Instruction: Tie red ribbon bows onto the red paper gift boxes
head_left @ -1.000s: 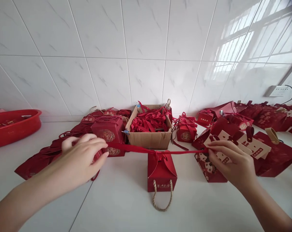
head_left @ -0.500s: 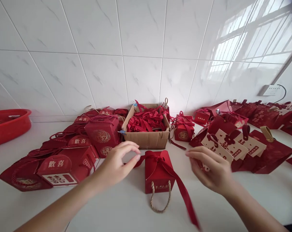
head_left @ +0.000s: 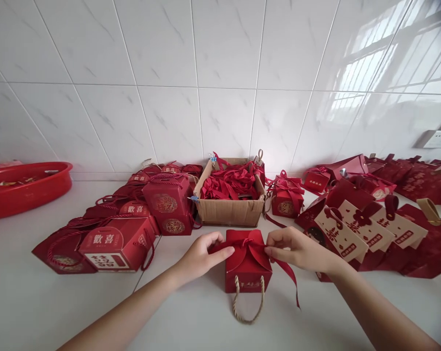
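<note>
On the white counter, the small red box stands upright, its curved top flaps folded in, so its contents are hidden. The red ribbon is knotted across its top, and a rope handle lies at its 6 o'clock.

Taking that box as the clock's centre, the left hand is at 9 o'clock, pinching the ribbon between thumb and fingers just beside the box. The right hand is at 3 o'clock, pinching the ribbon's other side; a loose tail hangs below it toward 4 o'clock.

Near 12 o'clock, an open cardboard box with blue clips holds a tangled heap of red ribbons. A ribbon-tied box stands at 1 o'clock. Toward 10 o'clock are stacked boxes and, farther round toward 9, corded gift boxes. Beyond them, a red basin holds small items too indistinct to identify. Toward 3 o'clock are red bags with pale cards.
</note>
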The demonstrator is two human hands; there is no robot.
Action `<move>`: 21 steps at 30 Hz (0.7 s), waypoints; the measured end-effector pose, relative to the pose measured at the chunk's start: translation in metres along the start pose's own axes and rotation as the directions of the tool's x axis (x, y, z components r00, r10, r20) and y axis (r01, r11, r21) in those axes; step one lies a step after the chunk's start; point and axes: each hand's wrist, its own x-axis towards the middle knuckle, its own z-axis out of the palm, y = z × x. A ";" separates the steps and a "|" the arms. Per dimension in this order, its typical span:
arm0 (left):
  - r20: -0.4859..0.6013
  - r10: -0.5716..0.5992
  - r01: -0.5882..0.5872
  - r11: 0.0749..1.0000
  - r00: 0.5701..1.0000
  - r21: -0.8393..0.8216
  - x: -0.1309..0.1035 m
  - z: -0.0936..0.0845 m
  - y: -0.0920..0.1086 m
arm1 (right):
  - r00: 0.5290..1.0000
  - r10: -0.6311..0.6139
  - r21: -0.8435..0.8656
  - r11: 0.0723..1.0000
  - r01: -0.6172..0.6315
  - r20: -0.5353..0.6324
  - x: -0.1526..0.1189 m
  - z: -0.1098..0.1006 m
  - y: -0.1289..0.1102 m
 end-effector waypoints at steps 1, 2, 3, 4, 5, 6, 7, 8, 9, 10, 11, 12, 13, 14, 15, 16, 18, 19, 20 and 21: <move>0.008 -0.025 0.025 0.999 1.000 -0.027 0.000 0.000 0.001 | 0.999 0.004 0.084 0.996 -0.007 0.032 0.003 -0.001 0.002; 0.006 -0.058 0.059 0.996 0.998 -0.065 -0.001 0.000 0.001 | 0.999 0.004 0.160 0.987 -0.012 0.051 0.006 -0.002 0.006; 0.001 -0.095 0.095 0.989 0.995 -0.114 -0.002 0.000 0.001 | 0.999 0.002 0.221 0.975 -0.014 0.055 0.008 -0.002 0.010; -0.002 -0.129 0.127 0.977 0.992 -0.171 -0.003 0.000 0.001 | 0.999 0.001 0.268 0.963 -0.013 0.045 0.010 -0.002 0.016; -0.002 -0.155 0.151 0.962 0.988 -0.228 -0.004 0.000 0.000 | 1.000 0.003 0.306 0.952 -0.012 0.030 0.012 -0.001 0.021; 0.001 -0.172 0.166 0.946 0.985 -0.278 -0.004 -0.001 0.000 | 1.000 0.008 0.340 0.941 -0.012 0.013 0.014 0.001 0.026; 0.005 -0.184 0.176 0.932 0.983 -0.317 -0.005 -0.001 0.000 | 1.000 0.016 0.370 0.929 -0.016 0.001 0.014 0.003 0.031; 0.005 -0.195 0.185 0.919 0.981 -0.349 -0.005 0.000 0.000 | 1.000 0.025 0.399 0.917 -0.022 -0.002 0.014 0.005 0.035; 0.008 -0.207 0.195 0.905 0.978 -0.378 -0.005 0.000 0.000 | 0.999 0.033 0.426 0.904 -0.029 0.000 0.013 0.007 0.038; 0.012 -0.219 0.205 0.892 0.976 -0.403 -0.005 0.000 -0.001 | 0.999 0.039 0.450 0.893 -0.036 0.001 0.012 0.009 0.040; 0.016 -0.233 0.217 0.878 0.972 -0.426 -0.004 0.001 -0.001 | 0.999 0.045 0.468 0.883 -0.042 0.004 0.011 0.009 0.042; 0.015 -0.248 0.228 0.865 0.969 -0.447 -0.004 0.002 -0.001 | 0.999 0.050 0.485 0.874 -0.046 0.004 0.009 0.009 0.043; 0.013 -0.262 0.238 0.854 0.965 -0.462 -0.005 0.002 -0.001 | 0.999 0.054 0.500 0.865 -0.046 -0.001 0.007 0.009 0.044; 0.009 -0.275 0.246 0.846 0.961 -0.473 -0.005 0.003 -0.001 | 0.998 0.056 0.514 0.857 -0.045 -0.007 0.006 0.008 0.045; 0.002 -0.291 0.256 0.838 0.957 -0.482 -0.005 0.004 -0.001 | 0.998 0.057 0.525 0.850 -0.042 -0.013 0.005 0.007 0.046; -0.005 -0.314 0.271 0.829 0.950 -0.489 -0.005 0.004 -0.002 | 0.998 0.056 0.536 0.843 -0.038 -0.017 0.004 0.006 0.048; -0.008 -0.357 0.306 0.811 0.934 -0.498 -0.005 0.005 -0.003 | 0.998 0.055 0.553 0.832 -0.032 -0.024 0.004 0.003 0.050; -0.007 -0.372 0.318 0.804 0.928 -0.502 -0.004 0.005 -0.005 | 0.998 0.056 0.559 0.829 -0.031 -0.027 0.004 0.003 0.051; -0.002 -0.372 0.319 0.799 0.928 -0.509 -0.003 0.004 -0.006 | 0.998 0.056 0.564 0.825 -0.030 -0.029 0.004 0.002 0.051; 0.010 -0.356 0.310 0.799 0.934 -0.516 -0.003 0.003 -0.008 | 0.998 0.057 0.567 0.823 -0.029 -0.032 0.004 0.001 0.052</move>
